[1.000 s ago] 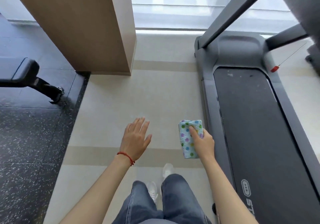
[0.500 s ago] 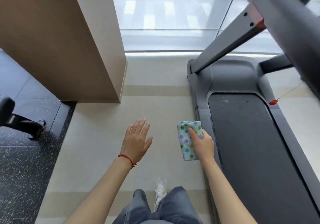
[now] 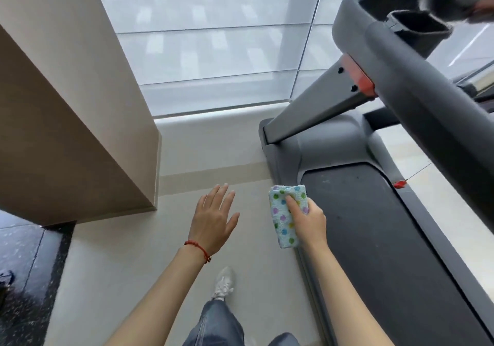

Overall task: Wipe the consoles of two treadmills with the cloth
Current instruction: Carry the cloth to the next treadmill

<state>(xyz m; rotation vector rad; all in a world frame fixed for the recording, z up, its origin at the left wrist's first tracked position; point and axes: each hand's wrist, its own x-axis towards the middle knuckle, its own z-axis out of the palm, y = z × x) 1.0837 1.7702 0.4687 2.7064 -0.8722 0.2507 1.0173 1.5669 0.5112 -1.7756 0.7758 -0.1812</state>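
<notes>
My shoe point(image 3: 224, 282) steps on the pale floor point(image 3: 133, 265). My left hand point(image 3: 213, 218) hangs empty above it, fingers spread wide. My right hand point(image 3: 307, 224) holds the folded cloth point(image 3: 284, 213) (dotted, thumb on top) in its grip, beside the treadmill point(image 3: 374, 238). Further up, its console point(image 3: 387, 16) rises before the window point(image 3: 213, 51).

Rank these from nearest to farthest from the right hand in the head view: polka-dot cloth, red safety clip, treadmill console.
1. polka-dot cloth, gripped in the right hand.
2. red safety clip, right of the hand, hanging at the belt's far edge.
3. treadmill console, high at upper right.
</notes>
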